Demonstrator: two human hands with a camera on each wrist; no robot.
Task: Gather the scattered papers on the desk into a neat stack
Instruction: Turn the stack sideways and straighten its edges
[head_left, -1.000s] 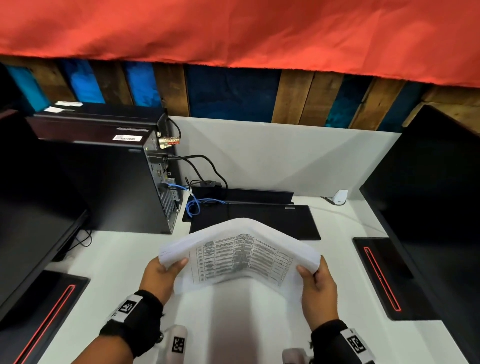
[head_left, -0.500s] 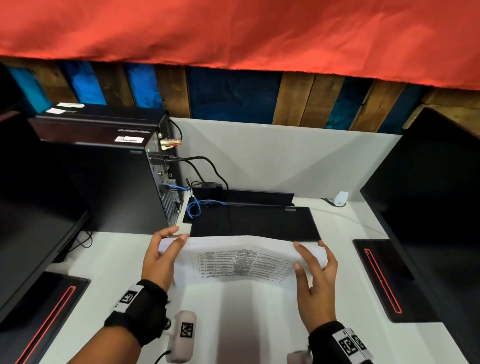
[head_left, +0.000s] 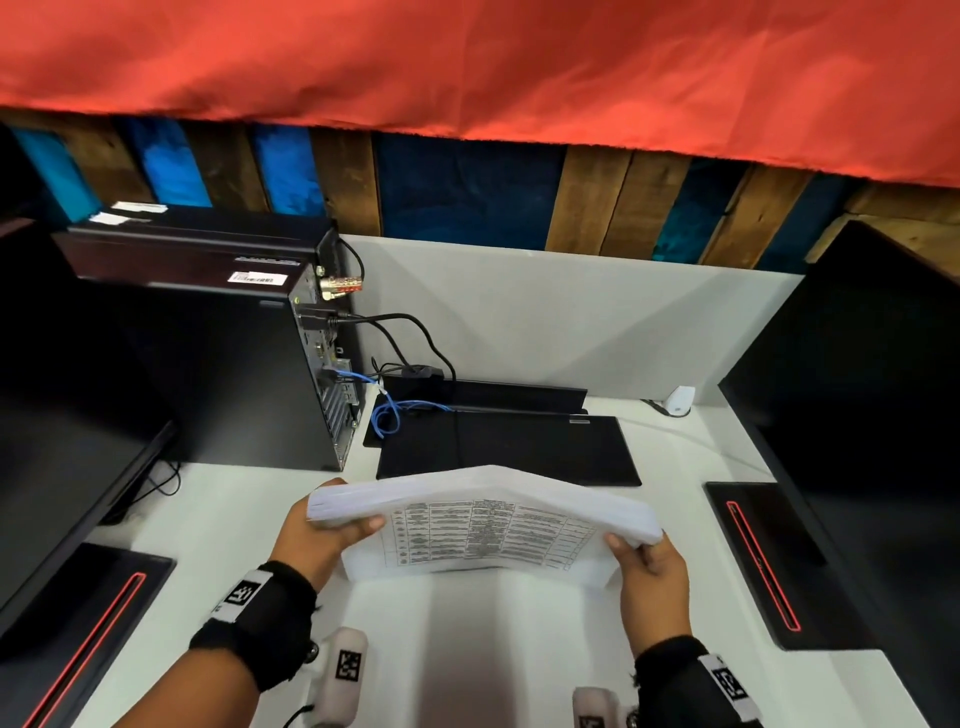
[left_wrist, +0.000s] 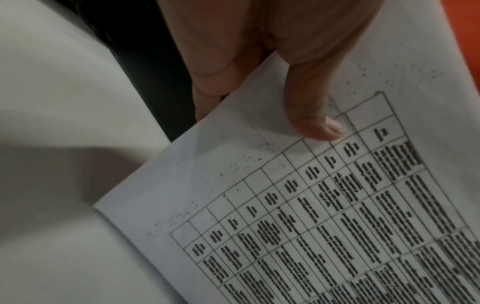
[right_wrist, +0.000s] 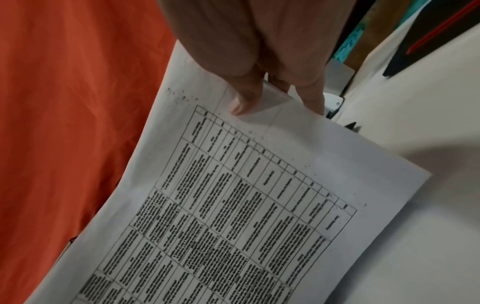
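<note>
A stack of white papers (head_left: 483, 525), its top sheet printed with a table, is held upright on its lower edge on the white desk (head_left: 218, 525) and arches upward in the middle. My left hand (head_left: 322, 535) grips the stack's left end, thumb on the printed face (left_wrist: 311, 123) and fingers behind. My right hand (head_left: 649, 561) pinches the right end, thumb on the front (right_wrist: 244, 98) and fingers behind the sheets. The papers (left_wrist: 298, 216) fill the left wrist view, and the papers (right_wrist: 246, 205) also fill the right wrist view.
A black computer tower (head_left: 218, 353) with cables stands at the left rear. A flat black device (head_left: 509, 447) lies just behind the papers. Dark monitors (head_left: 872, 395) flank both sides, with black red-striped bases (head_left: 758, 561) on the desk. A small white object (head_left: 679, 401) sits at the back right.
Half a second ago both hands were open against the paper ends with the stack low on the desk. Now both hands grip the ends and the stack bows upward again.
</note>
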